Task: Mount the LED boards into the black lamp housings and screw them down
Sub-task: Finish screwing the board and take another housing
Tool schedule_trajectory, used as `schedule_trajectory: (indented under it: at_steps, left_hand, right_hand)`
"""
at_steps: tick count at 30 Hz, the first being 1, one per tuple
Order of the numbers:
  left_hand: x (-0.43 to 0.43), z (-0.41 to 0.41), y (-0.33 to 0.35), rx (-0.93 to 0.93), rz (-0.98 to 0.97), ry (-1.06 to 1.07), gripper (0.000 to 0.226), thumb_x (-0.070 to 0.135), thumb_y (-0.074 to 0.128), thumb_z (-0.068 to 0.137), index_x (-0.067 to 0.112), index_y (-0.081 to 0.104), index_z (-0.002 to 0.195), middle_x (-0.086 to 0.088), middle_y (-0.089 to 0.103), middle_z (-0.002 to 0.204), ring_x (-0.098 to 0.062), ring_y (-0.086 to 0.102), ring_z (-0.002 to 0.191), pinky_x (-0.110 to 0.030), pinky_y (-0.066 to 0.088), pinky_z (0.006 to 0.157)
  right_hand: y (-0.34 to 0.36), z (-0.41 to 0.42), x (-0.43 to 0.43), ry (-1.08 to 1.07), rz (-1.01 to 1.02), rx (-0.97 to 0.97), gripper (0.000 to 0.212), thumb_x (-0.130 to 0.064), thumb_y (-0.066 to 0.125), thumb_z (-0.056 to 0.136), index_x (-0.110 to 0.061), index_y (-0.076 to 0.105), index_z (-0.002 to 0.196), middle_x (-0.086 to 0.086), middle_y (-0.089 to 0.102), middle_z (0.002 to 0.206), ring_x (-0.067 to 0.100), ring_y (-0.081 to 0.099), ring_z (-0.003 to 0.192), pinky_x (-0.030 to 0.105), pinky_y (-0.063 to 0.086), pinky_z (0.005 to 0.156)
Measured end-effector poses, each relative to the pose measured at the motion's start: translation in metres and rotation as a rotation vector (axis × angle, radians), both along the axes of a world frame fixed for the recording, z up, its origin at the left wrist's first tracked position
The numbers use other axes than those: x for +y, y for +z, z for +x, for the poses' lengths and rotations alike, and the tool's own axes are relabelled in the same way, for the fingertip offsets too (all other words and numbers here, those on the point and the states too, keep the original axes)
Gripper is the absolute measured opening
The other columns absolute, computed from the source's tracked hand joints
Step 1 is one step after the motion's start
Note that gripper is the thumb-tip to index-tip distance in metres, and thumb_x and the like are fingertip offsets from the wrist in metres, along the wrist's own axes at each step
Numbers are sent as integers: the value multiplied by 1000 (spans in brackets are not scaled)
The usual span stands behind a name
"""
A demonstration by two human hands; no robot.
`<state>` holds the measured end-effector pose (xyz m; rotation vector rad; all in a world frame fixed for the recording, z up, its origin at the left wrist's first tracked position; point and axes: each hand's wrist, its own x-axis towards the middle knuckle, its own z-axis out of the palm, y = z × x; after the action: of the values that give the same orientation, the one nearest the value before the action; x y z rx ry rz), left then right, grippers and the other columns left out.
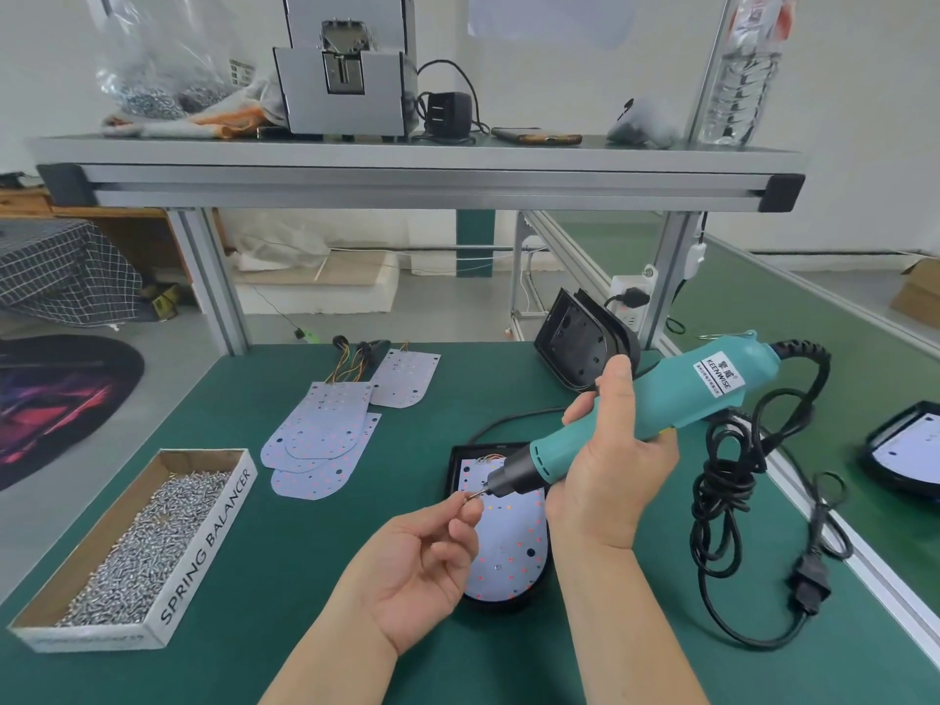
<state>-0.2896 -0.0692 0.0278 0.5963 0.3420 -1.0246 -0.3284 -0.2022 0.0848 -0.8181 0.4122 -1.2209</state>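
Observation:
My right hand (pixel 608 460) grips a teal electric screwdriver (pixel 656 409), tilted with its bit pointing down-left. My left hand (pixel 424 562) pinches a small screw (pixel 472 496) right at the bit's tip. Below them on the green table lies a black lamp housing (pixel 458 465) with a white LED board (pixel 508 547) seated in it. Several loose LED boards (pixel 325 435) with coloured wires lie at centre-left. More black housings (pixel 580 343) lean upright at the back right.
A cardboard tray of screws (pixel 137 541) marked SPRING BALANCER sits at front left. The screwdriver's black cord (pixel 732 480) and plug coil at the right. Another housing with a board (pixel 905 450) lies far right. A shelf (pixel 407 160) overhead carries a machine, bags and a bottle.

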Motion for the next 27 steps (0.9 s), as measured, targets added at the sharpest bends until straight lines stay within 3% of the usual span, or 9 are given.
schedule_trajectory:
  at_steps: [13,19,27]
  left_hand:
    - [-4,-6,-1,19,-11,36,17,-8,76,55,-11,72,71,-15,65,74,-15,53,45,-17,38,30]
    - [-17,-24,1,1,0,183,21,-2,69,70,-8,66,90,-16,67,77,-14,57,48,-16,44,36]
    - [-27,-29,-6,-76,-14,273,33,-1,69,68,-10,65,100,-15,65,76,-13,56,51,-15,45,39]
  right_hand:
    - [-3,-4,0,-14,-17,-7,30,-35,73,85,-34,64,56,-11,55,54,13,50,51,28,44,58]
    - [-2,-4,4,-74,-68,-1,28,-40,72,83,-34,65,56,-8,54,52,15,50,52,29,46,61]
    - [-6,-2,4,-101,-54,16,27,-45,72,79,-34,65,56,-3,53,52,16,50,53,30,45,62]
